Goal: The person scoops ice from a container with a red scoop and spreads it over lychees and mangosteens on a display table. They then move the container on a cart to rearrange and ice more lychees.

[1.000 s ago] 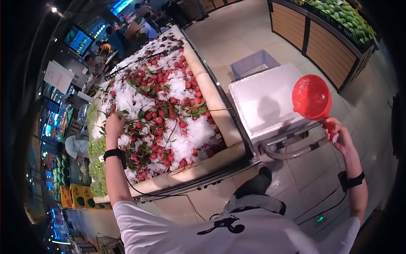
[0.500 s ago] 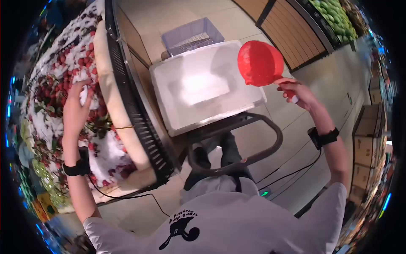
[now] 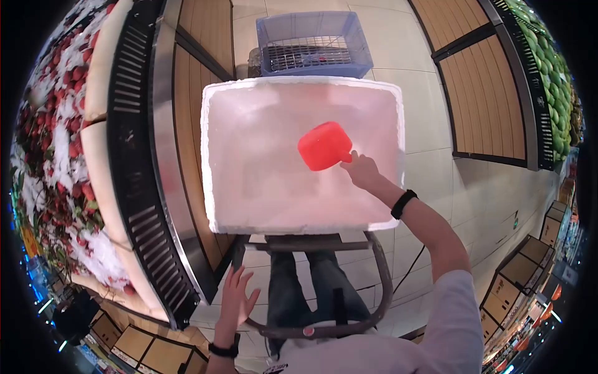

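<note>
A red plastic scoop [image 3: 324,147] is in my right hand [image 3: 367,171], its handle gripped in closed fingers. The scoop's bowl overlaps the inside of a large white foam box [image 3: 207,156], whose bottom looks pale and whitish. My left hand [image 3: 237,294] holds nothing, its fingers spread low on the left beside the dark frame of a cart handle [image 3: 383,274]. The foam box rests just beyond that handle, in front of my legs.
On the left, a display counter [image 3: 142,187] with a slatted black edge holds red fruit [image 3: 73,149] among white ice. A blue plastic crate [image 3: 314,43] stands beyond the box. Green produce [image 3: 548,75] lies on a wood-panelled stand at the right.
My left hand has come off the iced fruit and down to the cart handle. My right hand has swung the scoop leftward over the box. The view has turned to face the box.
</note>
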Demonstrator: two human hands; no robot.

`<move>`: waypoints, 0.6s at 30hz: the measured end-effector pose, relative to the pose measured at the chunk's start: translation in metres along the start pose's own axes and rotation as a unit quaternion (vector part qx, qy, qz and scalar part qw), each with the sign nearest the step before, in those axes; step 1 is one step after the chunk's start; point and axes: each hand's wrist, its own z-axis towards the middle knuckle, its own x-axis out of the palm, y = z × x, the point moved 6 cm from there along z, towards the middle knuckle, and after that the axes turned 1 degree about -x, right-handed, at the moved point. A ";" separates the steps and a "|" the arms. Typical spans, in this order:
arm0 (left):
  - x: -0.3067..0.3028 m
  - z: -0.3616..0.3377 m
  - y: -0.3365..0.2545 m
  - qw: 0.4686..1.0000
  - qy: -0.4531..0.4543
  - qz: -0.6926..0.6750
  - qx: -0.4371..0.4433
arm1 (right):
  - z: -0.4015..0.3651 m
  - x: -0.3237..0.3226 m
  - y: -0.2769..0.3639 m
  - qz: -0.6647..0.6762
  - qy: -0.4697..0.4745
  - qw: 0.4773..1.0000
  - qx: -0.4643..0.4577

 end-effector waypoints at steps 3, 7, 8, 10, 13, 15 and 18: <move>0.013 -0.019 0.020 0.995 -0.023 -0.058 -0.078 | 0.048 0.022 -0.009 -0.038 -0.145 0.986 -0.078; 0.019 -0.011 0.014 0.991 -0.026 0.019 -0.131 | 0.106 0.070 -0.036 -0.135 -0.185 0.967 -0.112; 0.025 -0.016 0.022 0.988 -0.033 0.013 -0.151 | 0.117 0.077 -0.051 -0.173 -0.142 0.973 -0.049; 0.032 -0.014 0.026 0.988 -0.005 0.018 -0.155 | 0.122 0.094 -0.073 -0.212 -0.095 0.973 0.013; 0.024 -0.011 0.019 0.991 0.014 0.006 -0.129 | 0.113 0.117 -0.097 -0.148 -0.044 0.987 0.049; 0.019 -0.008 0.012 0.992 -0.014 -0.006 -0.123 | 0.100 0.113 -0.089 -0.089 0.073 0.981 0.154; 0.023 -0.015 0.017 0.990 -0.013 -0.028 -0.140 | 0.081 0.115 -0.082 -0.020 0.132 0.970 0.204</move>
